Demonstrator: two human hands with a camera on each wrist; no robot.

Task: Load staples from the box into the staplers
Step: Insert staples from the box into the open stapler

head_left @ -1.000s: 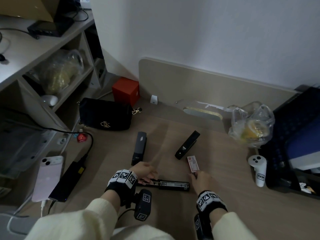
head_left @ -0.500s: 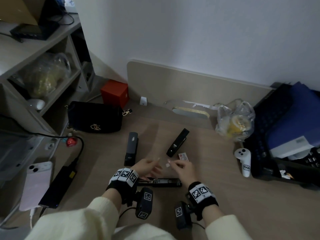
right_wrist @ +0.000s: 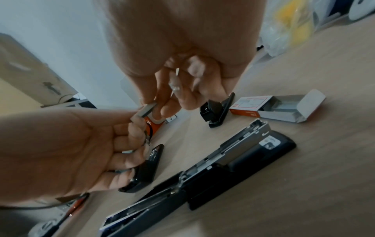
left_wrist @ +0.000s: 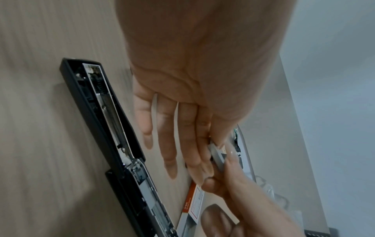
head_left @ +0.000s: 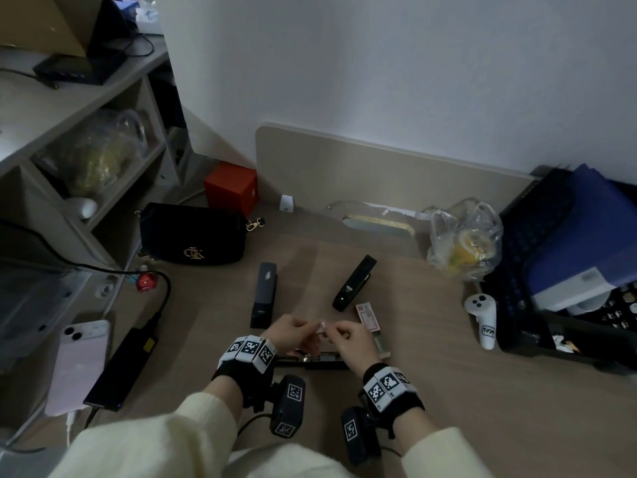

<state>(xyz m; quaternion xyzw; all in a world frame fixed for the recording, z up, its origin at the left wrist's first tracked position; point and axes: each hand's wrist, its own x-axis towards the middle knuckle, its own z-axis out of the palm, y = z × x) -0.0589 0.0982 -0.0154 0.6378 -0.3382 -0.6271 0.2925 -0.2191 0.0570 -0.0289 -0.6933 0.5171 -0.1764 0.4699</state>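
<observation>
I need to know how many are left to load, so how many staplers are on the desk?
3: an opened stapler under the hands, a closed stapler lying left of centre, and an angled stapler beside the staple box.

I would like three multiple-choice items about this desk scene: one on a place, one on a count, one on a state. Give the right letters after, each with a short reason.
1. Where does the staple box lie?
A. on the shelf
B. on the desk, just beyond the right hand
C. inside the black handbag

2. How many staplers are on the desk?
A. one
B. two
C. three

3. In what state is the stapler nearest the person?
A. opened flat, its metal channel exposed
B. closed
C. standing upright

Answers:
1 B: the head view shows the box on the desk past the right hand, its end flap open.
2 C: the left closed stapler, the right closed stapler and the opened stapler.
3 A: both wrist views show its channel bare, while both hands, the left hand included, pinch a staple strip above it.
</observation>
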